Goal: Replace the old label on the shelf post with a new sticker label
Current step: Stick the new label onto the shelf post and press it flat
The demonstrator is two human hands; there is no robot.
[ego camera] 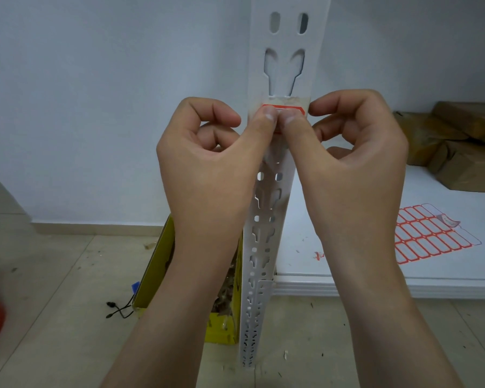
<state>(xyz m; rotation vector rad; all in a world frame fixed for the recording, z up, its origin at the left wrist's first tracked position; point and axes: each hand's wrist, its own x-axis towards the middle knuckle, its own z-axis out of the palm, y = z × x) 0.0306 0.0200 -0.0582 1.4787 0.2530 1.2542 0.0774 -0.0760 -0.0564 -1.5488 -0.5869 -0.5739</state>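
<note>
White wall (95,107): fills the background, with a pale skirting along its foot.

Tiled floor (53,289): beige, scattered with small debris; a short black cord lies on it by the box.

Shelf board (347,261): white, low, running rightward from the post.

Shelf post (289,60): white slotted metal upright, centre of view, standing at the left front corner of the shelf board.

Yellow box (157,264): open carton on the floor just left of the post, holding pale shredded filling.

Brown parcels (459,147): several, stacked at the rear right of the shelf board.

Left hand (207,163): fingers curled, thumb tip pressed on the sticker label.

Right hand (356,163): fingers curled likewise, thumb tip pressed beside the left thumb on the same label.

Label sheet (431,236): red-bordered blank stickers in rows, flat near the front edge of the shelf board, right of the post; one corner cell peeled.

Sticker label (284,107): red-bordered, on the post face under both thumbs, over a patch of yellowed residue.

Red scrap (318,255): small, on the shelf board between post and sheet.
</note>
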